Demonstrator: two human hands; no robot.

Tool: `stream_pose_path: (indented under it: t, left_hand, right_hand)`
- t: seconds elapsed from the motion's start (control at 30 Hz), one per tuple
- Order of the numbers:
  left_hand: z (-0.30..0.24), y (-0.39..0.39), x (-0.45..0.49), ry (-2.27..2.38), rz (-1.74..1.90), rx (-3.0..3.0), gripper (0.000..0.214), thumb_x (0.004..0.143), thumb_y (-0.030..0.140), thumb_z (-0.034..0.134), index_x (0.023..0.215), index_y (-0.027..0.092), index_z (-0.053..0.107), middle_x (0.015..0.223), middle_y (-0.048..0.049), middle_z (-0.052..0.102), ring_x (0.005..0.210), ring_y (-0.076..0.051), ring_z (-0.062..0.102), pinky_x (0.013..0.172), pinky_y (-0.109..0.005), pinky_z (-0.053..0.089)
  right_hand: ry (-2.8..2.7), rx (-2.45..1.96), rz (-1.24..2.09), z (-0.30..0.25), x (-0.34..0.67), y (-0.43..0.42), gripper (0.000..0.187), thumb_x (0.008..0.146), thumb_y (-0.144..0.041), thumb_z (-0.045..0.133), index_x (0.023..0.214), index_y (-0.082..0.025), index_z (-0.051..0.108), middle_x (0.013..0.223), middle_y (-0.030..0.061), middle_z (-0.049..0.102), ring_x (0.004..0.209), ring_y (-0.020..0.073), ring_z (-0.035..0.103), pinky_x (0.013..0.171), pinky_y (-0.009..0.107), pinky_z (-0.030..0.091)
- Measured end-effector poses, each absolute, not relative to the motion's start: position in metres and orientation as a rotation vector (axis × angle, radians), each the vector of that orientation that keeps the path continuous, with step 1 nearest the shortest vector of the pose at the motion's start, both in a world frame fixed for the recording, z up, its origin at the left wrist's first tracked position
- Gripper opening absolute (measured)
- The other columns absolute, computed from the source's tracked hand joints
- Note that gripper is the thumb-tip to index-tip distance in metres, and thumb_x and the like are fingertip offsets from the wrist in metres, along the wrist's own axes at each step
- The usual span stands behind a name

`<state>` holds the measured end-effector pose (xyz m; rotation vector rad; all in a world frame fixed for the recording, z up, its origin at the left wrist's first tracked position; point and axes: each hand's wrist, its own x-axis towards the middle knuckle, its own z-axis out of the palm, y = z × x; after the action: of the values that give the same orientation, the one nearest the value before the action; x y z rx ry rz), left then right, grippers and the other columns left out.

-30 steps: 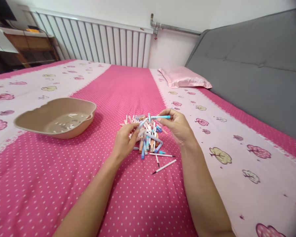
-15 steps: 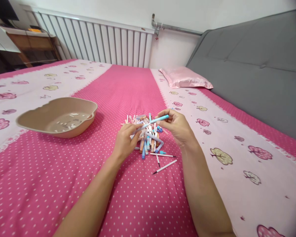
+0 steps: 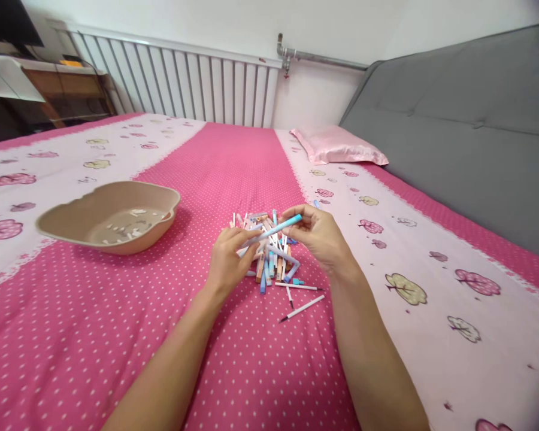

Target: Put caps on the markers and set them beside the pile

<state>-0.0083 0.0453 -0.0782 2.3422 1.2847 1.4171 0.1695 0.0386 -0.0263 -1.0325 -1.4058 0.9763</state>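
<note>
A slim pen (image 3: 276, 229), pale along its barrel and bright blue at one end, is held slanted above a pile of pen parts. My left hand (image 3: 227, 257) is closed round its lower, pale end. At the blue end, the thumb and fingers of my right hand (image 3: 321, 236) pinch in around the pen. Beneath both hands lies the pile of pen parts (image 3: 270, 263), with blue, lilac, orange and white pieces. Closer to me, several thin white sticks with dark tips, one of them a white stick (image 3: 303, 307), rest on the sheet.
A beige basin (image 3: 72, 230) holding small white pieces stands left of the pile on the pink dotted bedsheet (image 3: 233, 155). Farther off are a pink pillow (image 3: 336, 145), a grey padded headboard (image 3: 458, 114), a white radiator (image 3: 175, 78) and a desk (image 3: 67, 84).
The view has tilted up slightly, so everything sits a little lower. Both hands keep hold of the pen, its blue end now a little nearer the right fingers.
</note>
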Motion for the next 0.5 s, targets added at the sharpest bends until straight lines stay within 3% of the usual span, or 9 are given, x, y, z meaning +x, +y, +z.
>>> stream_pose_path:
  t: [0.5]
  left_hand:
    - [-0.0785, 0.0444, -0.0072, 1.177, 1.355, 2.364, 0.021, 0.082, 0.024, 0.049, 0.097, 0.019, 0.063, 0.088, -0.0062, 0.066, 0.082, -0.018, 0.056, 0.075, -0.032, 0.043]
  right_hand:
    - [-1.478, -1.1, 0.889, -0.0266, 0.1696, 0.0395, 0.025, 0.066, -0.025, 0.067, 0.089, -0.017, 0.06, 0.081, 0.0031, 0.064, 0.076, 0.0147, 0.06, 0.07, 0.031, 0.045]
